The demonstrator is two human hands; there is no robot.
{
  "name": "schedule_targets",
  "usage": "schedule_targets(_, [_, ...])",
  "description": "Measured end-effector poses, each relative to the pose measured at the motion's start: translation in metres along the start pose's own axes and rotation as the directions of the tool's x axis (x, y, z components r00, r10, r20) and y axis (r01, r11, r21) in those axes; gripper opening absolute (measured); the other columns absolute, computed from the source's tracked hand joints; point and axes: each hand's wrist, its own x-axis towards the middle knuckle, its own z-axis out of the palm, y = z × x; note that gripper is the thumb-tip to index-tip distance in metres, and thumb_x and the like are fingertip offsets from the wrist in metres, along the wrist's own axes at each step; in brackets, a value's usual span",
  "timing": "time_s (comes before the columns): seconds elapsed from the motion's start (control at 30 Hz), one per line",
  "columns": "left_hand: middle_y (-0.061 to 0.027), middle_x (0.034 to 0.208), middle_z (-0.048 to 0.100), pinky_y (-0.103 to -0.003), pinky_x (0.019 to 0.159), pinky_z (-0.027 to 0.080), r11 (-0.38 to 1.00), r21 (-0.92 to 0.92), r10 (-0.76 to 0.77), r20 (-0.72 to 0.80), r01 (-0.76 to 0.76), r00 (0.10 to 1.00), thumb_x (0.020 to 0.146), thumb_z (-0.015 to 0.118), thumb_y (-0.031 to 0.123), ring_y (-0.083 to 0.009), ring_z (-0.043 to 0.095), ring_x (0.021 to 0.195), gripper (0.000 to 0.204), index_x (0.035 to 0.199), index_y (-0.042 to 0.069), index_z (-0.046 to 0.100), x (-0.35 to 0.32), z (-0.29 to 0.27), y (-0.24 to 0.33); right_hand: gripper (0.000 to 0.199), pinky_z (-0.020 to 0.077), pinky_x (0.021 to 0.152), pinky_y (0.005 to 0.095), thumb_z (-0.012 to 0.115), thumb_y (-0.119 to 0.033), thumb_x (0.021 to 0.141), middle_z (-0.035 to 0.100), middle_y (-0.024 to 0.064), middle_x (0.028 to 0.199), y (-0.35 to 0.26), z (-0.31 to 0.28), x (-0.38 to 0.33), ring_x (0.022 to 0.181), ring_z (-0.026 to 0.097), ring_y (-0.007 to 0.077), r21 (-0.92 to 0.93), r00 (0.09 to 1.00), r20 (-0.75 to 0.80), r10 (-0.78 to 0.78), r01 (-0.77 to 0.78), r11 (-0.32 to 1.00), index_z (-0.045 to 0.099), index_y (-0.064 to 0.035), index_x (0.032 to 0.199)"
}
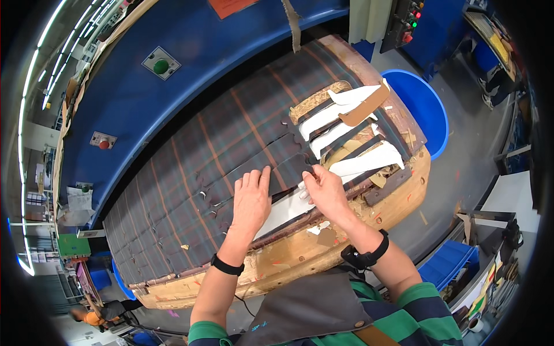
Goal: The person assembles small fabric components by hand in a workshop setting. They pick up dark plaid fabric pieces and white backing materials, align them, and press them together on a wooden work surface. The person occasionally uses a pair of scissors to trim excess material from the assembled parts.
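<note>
Dark plaid fabric (pixel 216 135) with orange stripes lies mostly flat, showing wavy cut edges.

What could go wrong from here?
1. The right hand seems to pinch the edge of the plaid cloth while the left hand rests on it; uneven tension might crease or skew it.
2. A loose scrap and others lie close to the hands; one might get caught under the cloth.
3. The brown strip lies loosely across white pieces; a nudge could shift it.
</note>
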Motion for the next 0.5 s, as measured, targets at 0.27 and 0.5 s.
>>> schedule_targets(0.27, [-0.0168, 0.127, 0.056, -0.045, 0.106, 0.040, 0.998, 0.039, 0.056, -0.082, -0.053, 0.995, 0.073, 0.068, 0.004, -0.0335, 0.054, 0.116, 0.088, 0.155, -0.001, 0.037, 0.013, 0.002, 0.020, 0.027, 0.0506, 0.051, 0.0301, 0.061, -0.022, 0.102, 0.061, 0.0043, 0.066, -0.003, 0.002, 0.009, 0.053, 0.059, 0.0116, -0.070, 0.998, 0.046, 0.030, -0.026, 0.997, 0.062, 0.0010, 0.088])
schedule_targets(0.5, [-0.0194, 0.128, 0.055, -0.044, 0.104, 0.041, 0.989, -0.147, 0.008, -0.118, -0.026, 0.993, 0.077, 0.072, 0.009, -0.0343, 0.054, 0.115, 0.091, 0.157, -0.005, 0.032, 0.033, 0.013, 0.043, 0.028, 0.0495, 0.050, 0.0277, 0.063, -0.023, 0.101, 0.060, 0.0014, 0.067, 0.002, -0.004, 0.011, 0.054, 0.057, 0.0084, -0.059, 0.998, 0.049, -0.030, 0.033, 0.998, 0.062, 0.0007, 0.086])
